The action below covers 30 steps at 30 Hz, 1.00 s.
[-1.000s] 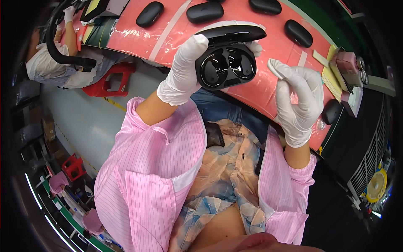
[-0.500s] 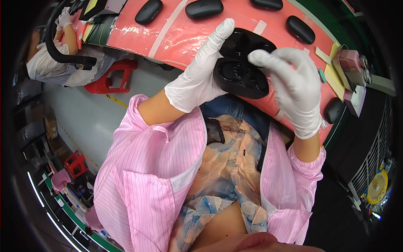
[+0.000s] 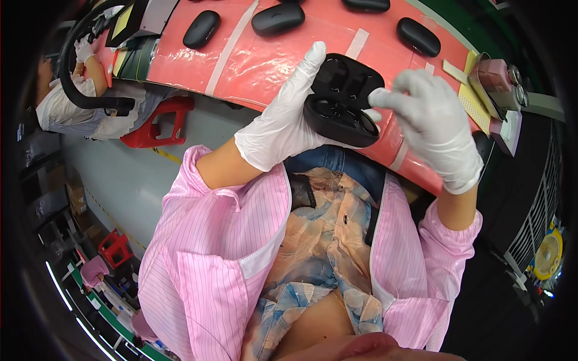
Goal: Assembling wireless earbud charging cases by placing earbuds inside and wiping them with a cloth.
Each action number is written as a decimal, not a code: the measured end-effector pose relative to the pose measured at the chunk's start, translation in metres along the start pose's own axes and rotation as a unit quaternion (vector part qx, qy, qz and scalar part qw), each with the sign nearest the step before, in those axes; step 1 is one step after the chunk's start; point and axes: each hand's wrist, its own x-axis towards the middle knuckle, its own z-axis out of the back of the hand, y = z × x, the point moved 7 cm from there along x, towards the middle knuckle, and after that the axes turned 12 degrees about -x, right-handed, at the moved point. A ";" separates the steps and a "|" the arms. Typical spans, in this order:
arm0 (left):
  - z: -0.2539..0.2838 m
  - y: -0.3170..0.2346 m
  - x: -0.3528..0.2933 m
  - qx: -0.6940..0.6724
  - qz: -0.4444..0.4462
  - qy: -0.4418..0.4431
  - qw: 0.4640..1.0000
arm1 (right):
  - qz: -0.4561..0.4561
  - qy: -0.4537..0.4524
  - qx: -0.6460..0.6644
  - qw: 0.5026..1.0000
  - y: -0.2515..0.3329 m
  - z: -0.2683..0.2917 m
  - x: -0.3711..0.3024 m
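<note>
In my gloved left hand (image 3: 286, 114) is a black earbud charging case (image 3: 341, 124) with its lid standing up. The thumb lies along the lid's left edge, and the other fingers pass beneath the case. Moulded hollows show in its base and lid; whether earbuds sit in them I cannot tell. My gloved right hand (image 3: 430, 123) is at the right side of the case, fingers bent and drawn together near the lid's edge. The hand is slightly blurred, and anything between its fingertips is hidden.
Several closed black cases lie on the pink plastic-covered table (image 3: 253, 72), one of them a case (image 3: 201, 29) at the left. Jars (image 3: 503, 81) and a yellow pad (image 3: 472, 108) stand at the right. A black flexible hose (image 3: 78, 90), a red stool (image 3: 162, 123) and a co-worker (image 3: 90, 102) are leftward.
My right hand has drawn back from over the hollows to the right side of the case. The opened case stays in my left hand, tilted slightly differently.
</note>
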 end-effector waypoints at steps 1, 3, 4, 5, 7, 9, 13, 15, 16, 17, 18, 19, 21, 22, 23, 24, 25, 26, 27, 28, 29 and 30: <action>0.003 -0.002 0.001 0.000 0.000 0.001 1.000 | -0.026 -0.012 0.020 0.999 -0.014 0.002 -0.009; 0.007 -0.001 0.001 -0.012 0.034 0.005 0.999 | -0.088 -0.010 0.042 0.995 -0.033 0.003 -0.024; 0.007 0.000 0.002 -0.012 0.038 0.006 0.999 | -0.146 -0.038 0.092 0.984 -0.044 0.000 -0.034; 0.007 0.001 0.003 -0.012 0.039 0.009 0.999 | -0.204 -0.068 0.140 0.966 -0.052 -0.004 -0.044; 0.003 0.002 0.003 -0.013 0.045 0.013 0.999 | -0.226 -0.085 0.186 0.952 -0.050 -0.013 -0.058; -0.005 0.002 -0.002 -0.055 0.043 0.012 0.997 | -0.295 -0.119 0.206 0.925 -0.056 -0.026 -0.075; -0.003 0.012 0.007 -0.044 0.004 0.026 0.999 | -0.414 -0.255 0.386 0.784 -0.050 -0.043 -0.091; 0.016 0.012 0.012 -0.069 -0.063 -0.061 0.994 | -0.430 -0.255 0.363 0.787 -0.033 -0.042 -0.074; 0.020 0.014 0.014 -0.084 -0.062 -0.072 0.992 | -0.444 -0.254 0.338 0.790 -0.027 -0.042 -0.068; 0.024 0.015 0.016 -0.080 -0.059 -0.073 0.992 | -0.350 -0.257 0.277 0.857 -0.013 -0.041 -0.058; 0.025 0.019 0.017 -0.115 -0.031 -0.062 0.991 | -0.232 -0.247 0.139 0.930 0.013 -0.035 -0.046; 0.026 0.022 0.018 -0.150 -0.004 -0.051 0.987 | -0.142 -0.276 0.119 0.943 0.038 -0.028 -0.039; 0.031 0.024 0.016 -0.119 0.016 -0.060 0.991 | -0.132 -0.188 0.059 0.971 0.058 -0.024 -0.033; 0.030 0.024 0.012 -0.117 0.021 -0.049 0.992 | -0.178 -0.220 0.058 0.957 0.045 -0.022 -0.040; 0.028 0.024 0.008 -0.113 0.023 -0.038 0.993 | -0.222 -0.253 0.058 0.940 0.028 -0.020 -0.050; 0.023 0.026 0.006 -0.047 0.044 -0.035 0.997 | -0.265 -0.259 0.091 0.925 0.012 -0.024 -0.056; 0.022 0.028 0.005 -0.047 0.050 -0.032 0.997 | -0.283 -0.255 0.195 0.904 -0.003 -0.042 -0.064; 0.020 0.029 0.005 -0.041 0.062 -0.032 0.997 | -0.306 -0.232 0.284 0.879 -0.005 -0.050 -0.065; 0.019 0.030 0.005 -0.035 0.074 -0.031 0.996 | -0.325 -0.208 0.370 0.845 -0.007 -0.058 -0.067; 0.025 0.030 0.005 -0.027 0.088 -0.043 0.995 | -0.327 -0.210 0.369 0.844 -0.007 -0.058 -0.066; 0.019 0.032 0.005 -0.026 0.092 -0.043 0.995 | -0.340 -0.229 0.431 0.804 -0.011 -0.062 -0.068; 0.009 0.031 0.004 0.005 0.053 -0.044 0.998 | -0.349 -0.247 0.490 0.760 -0.013 -0.066 -0.069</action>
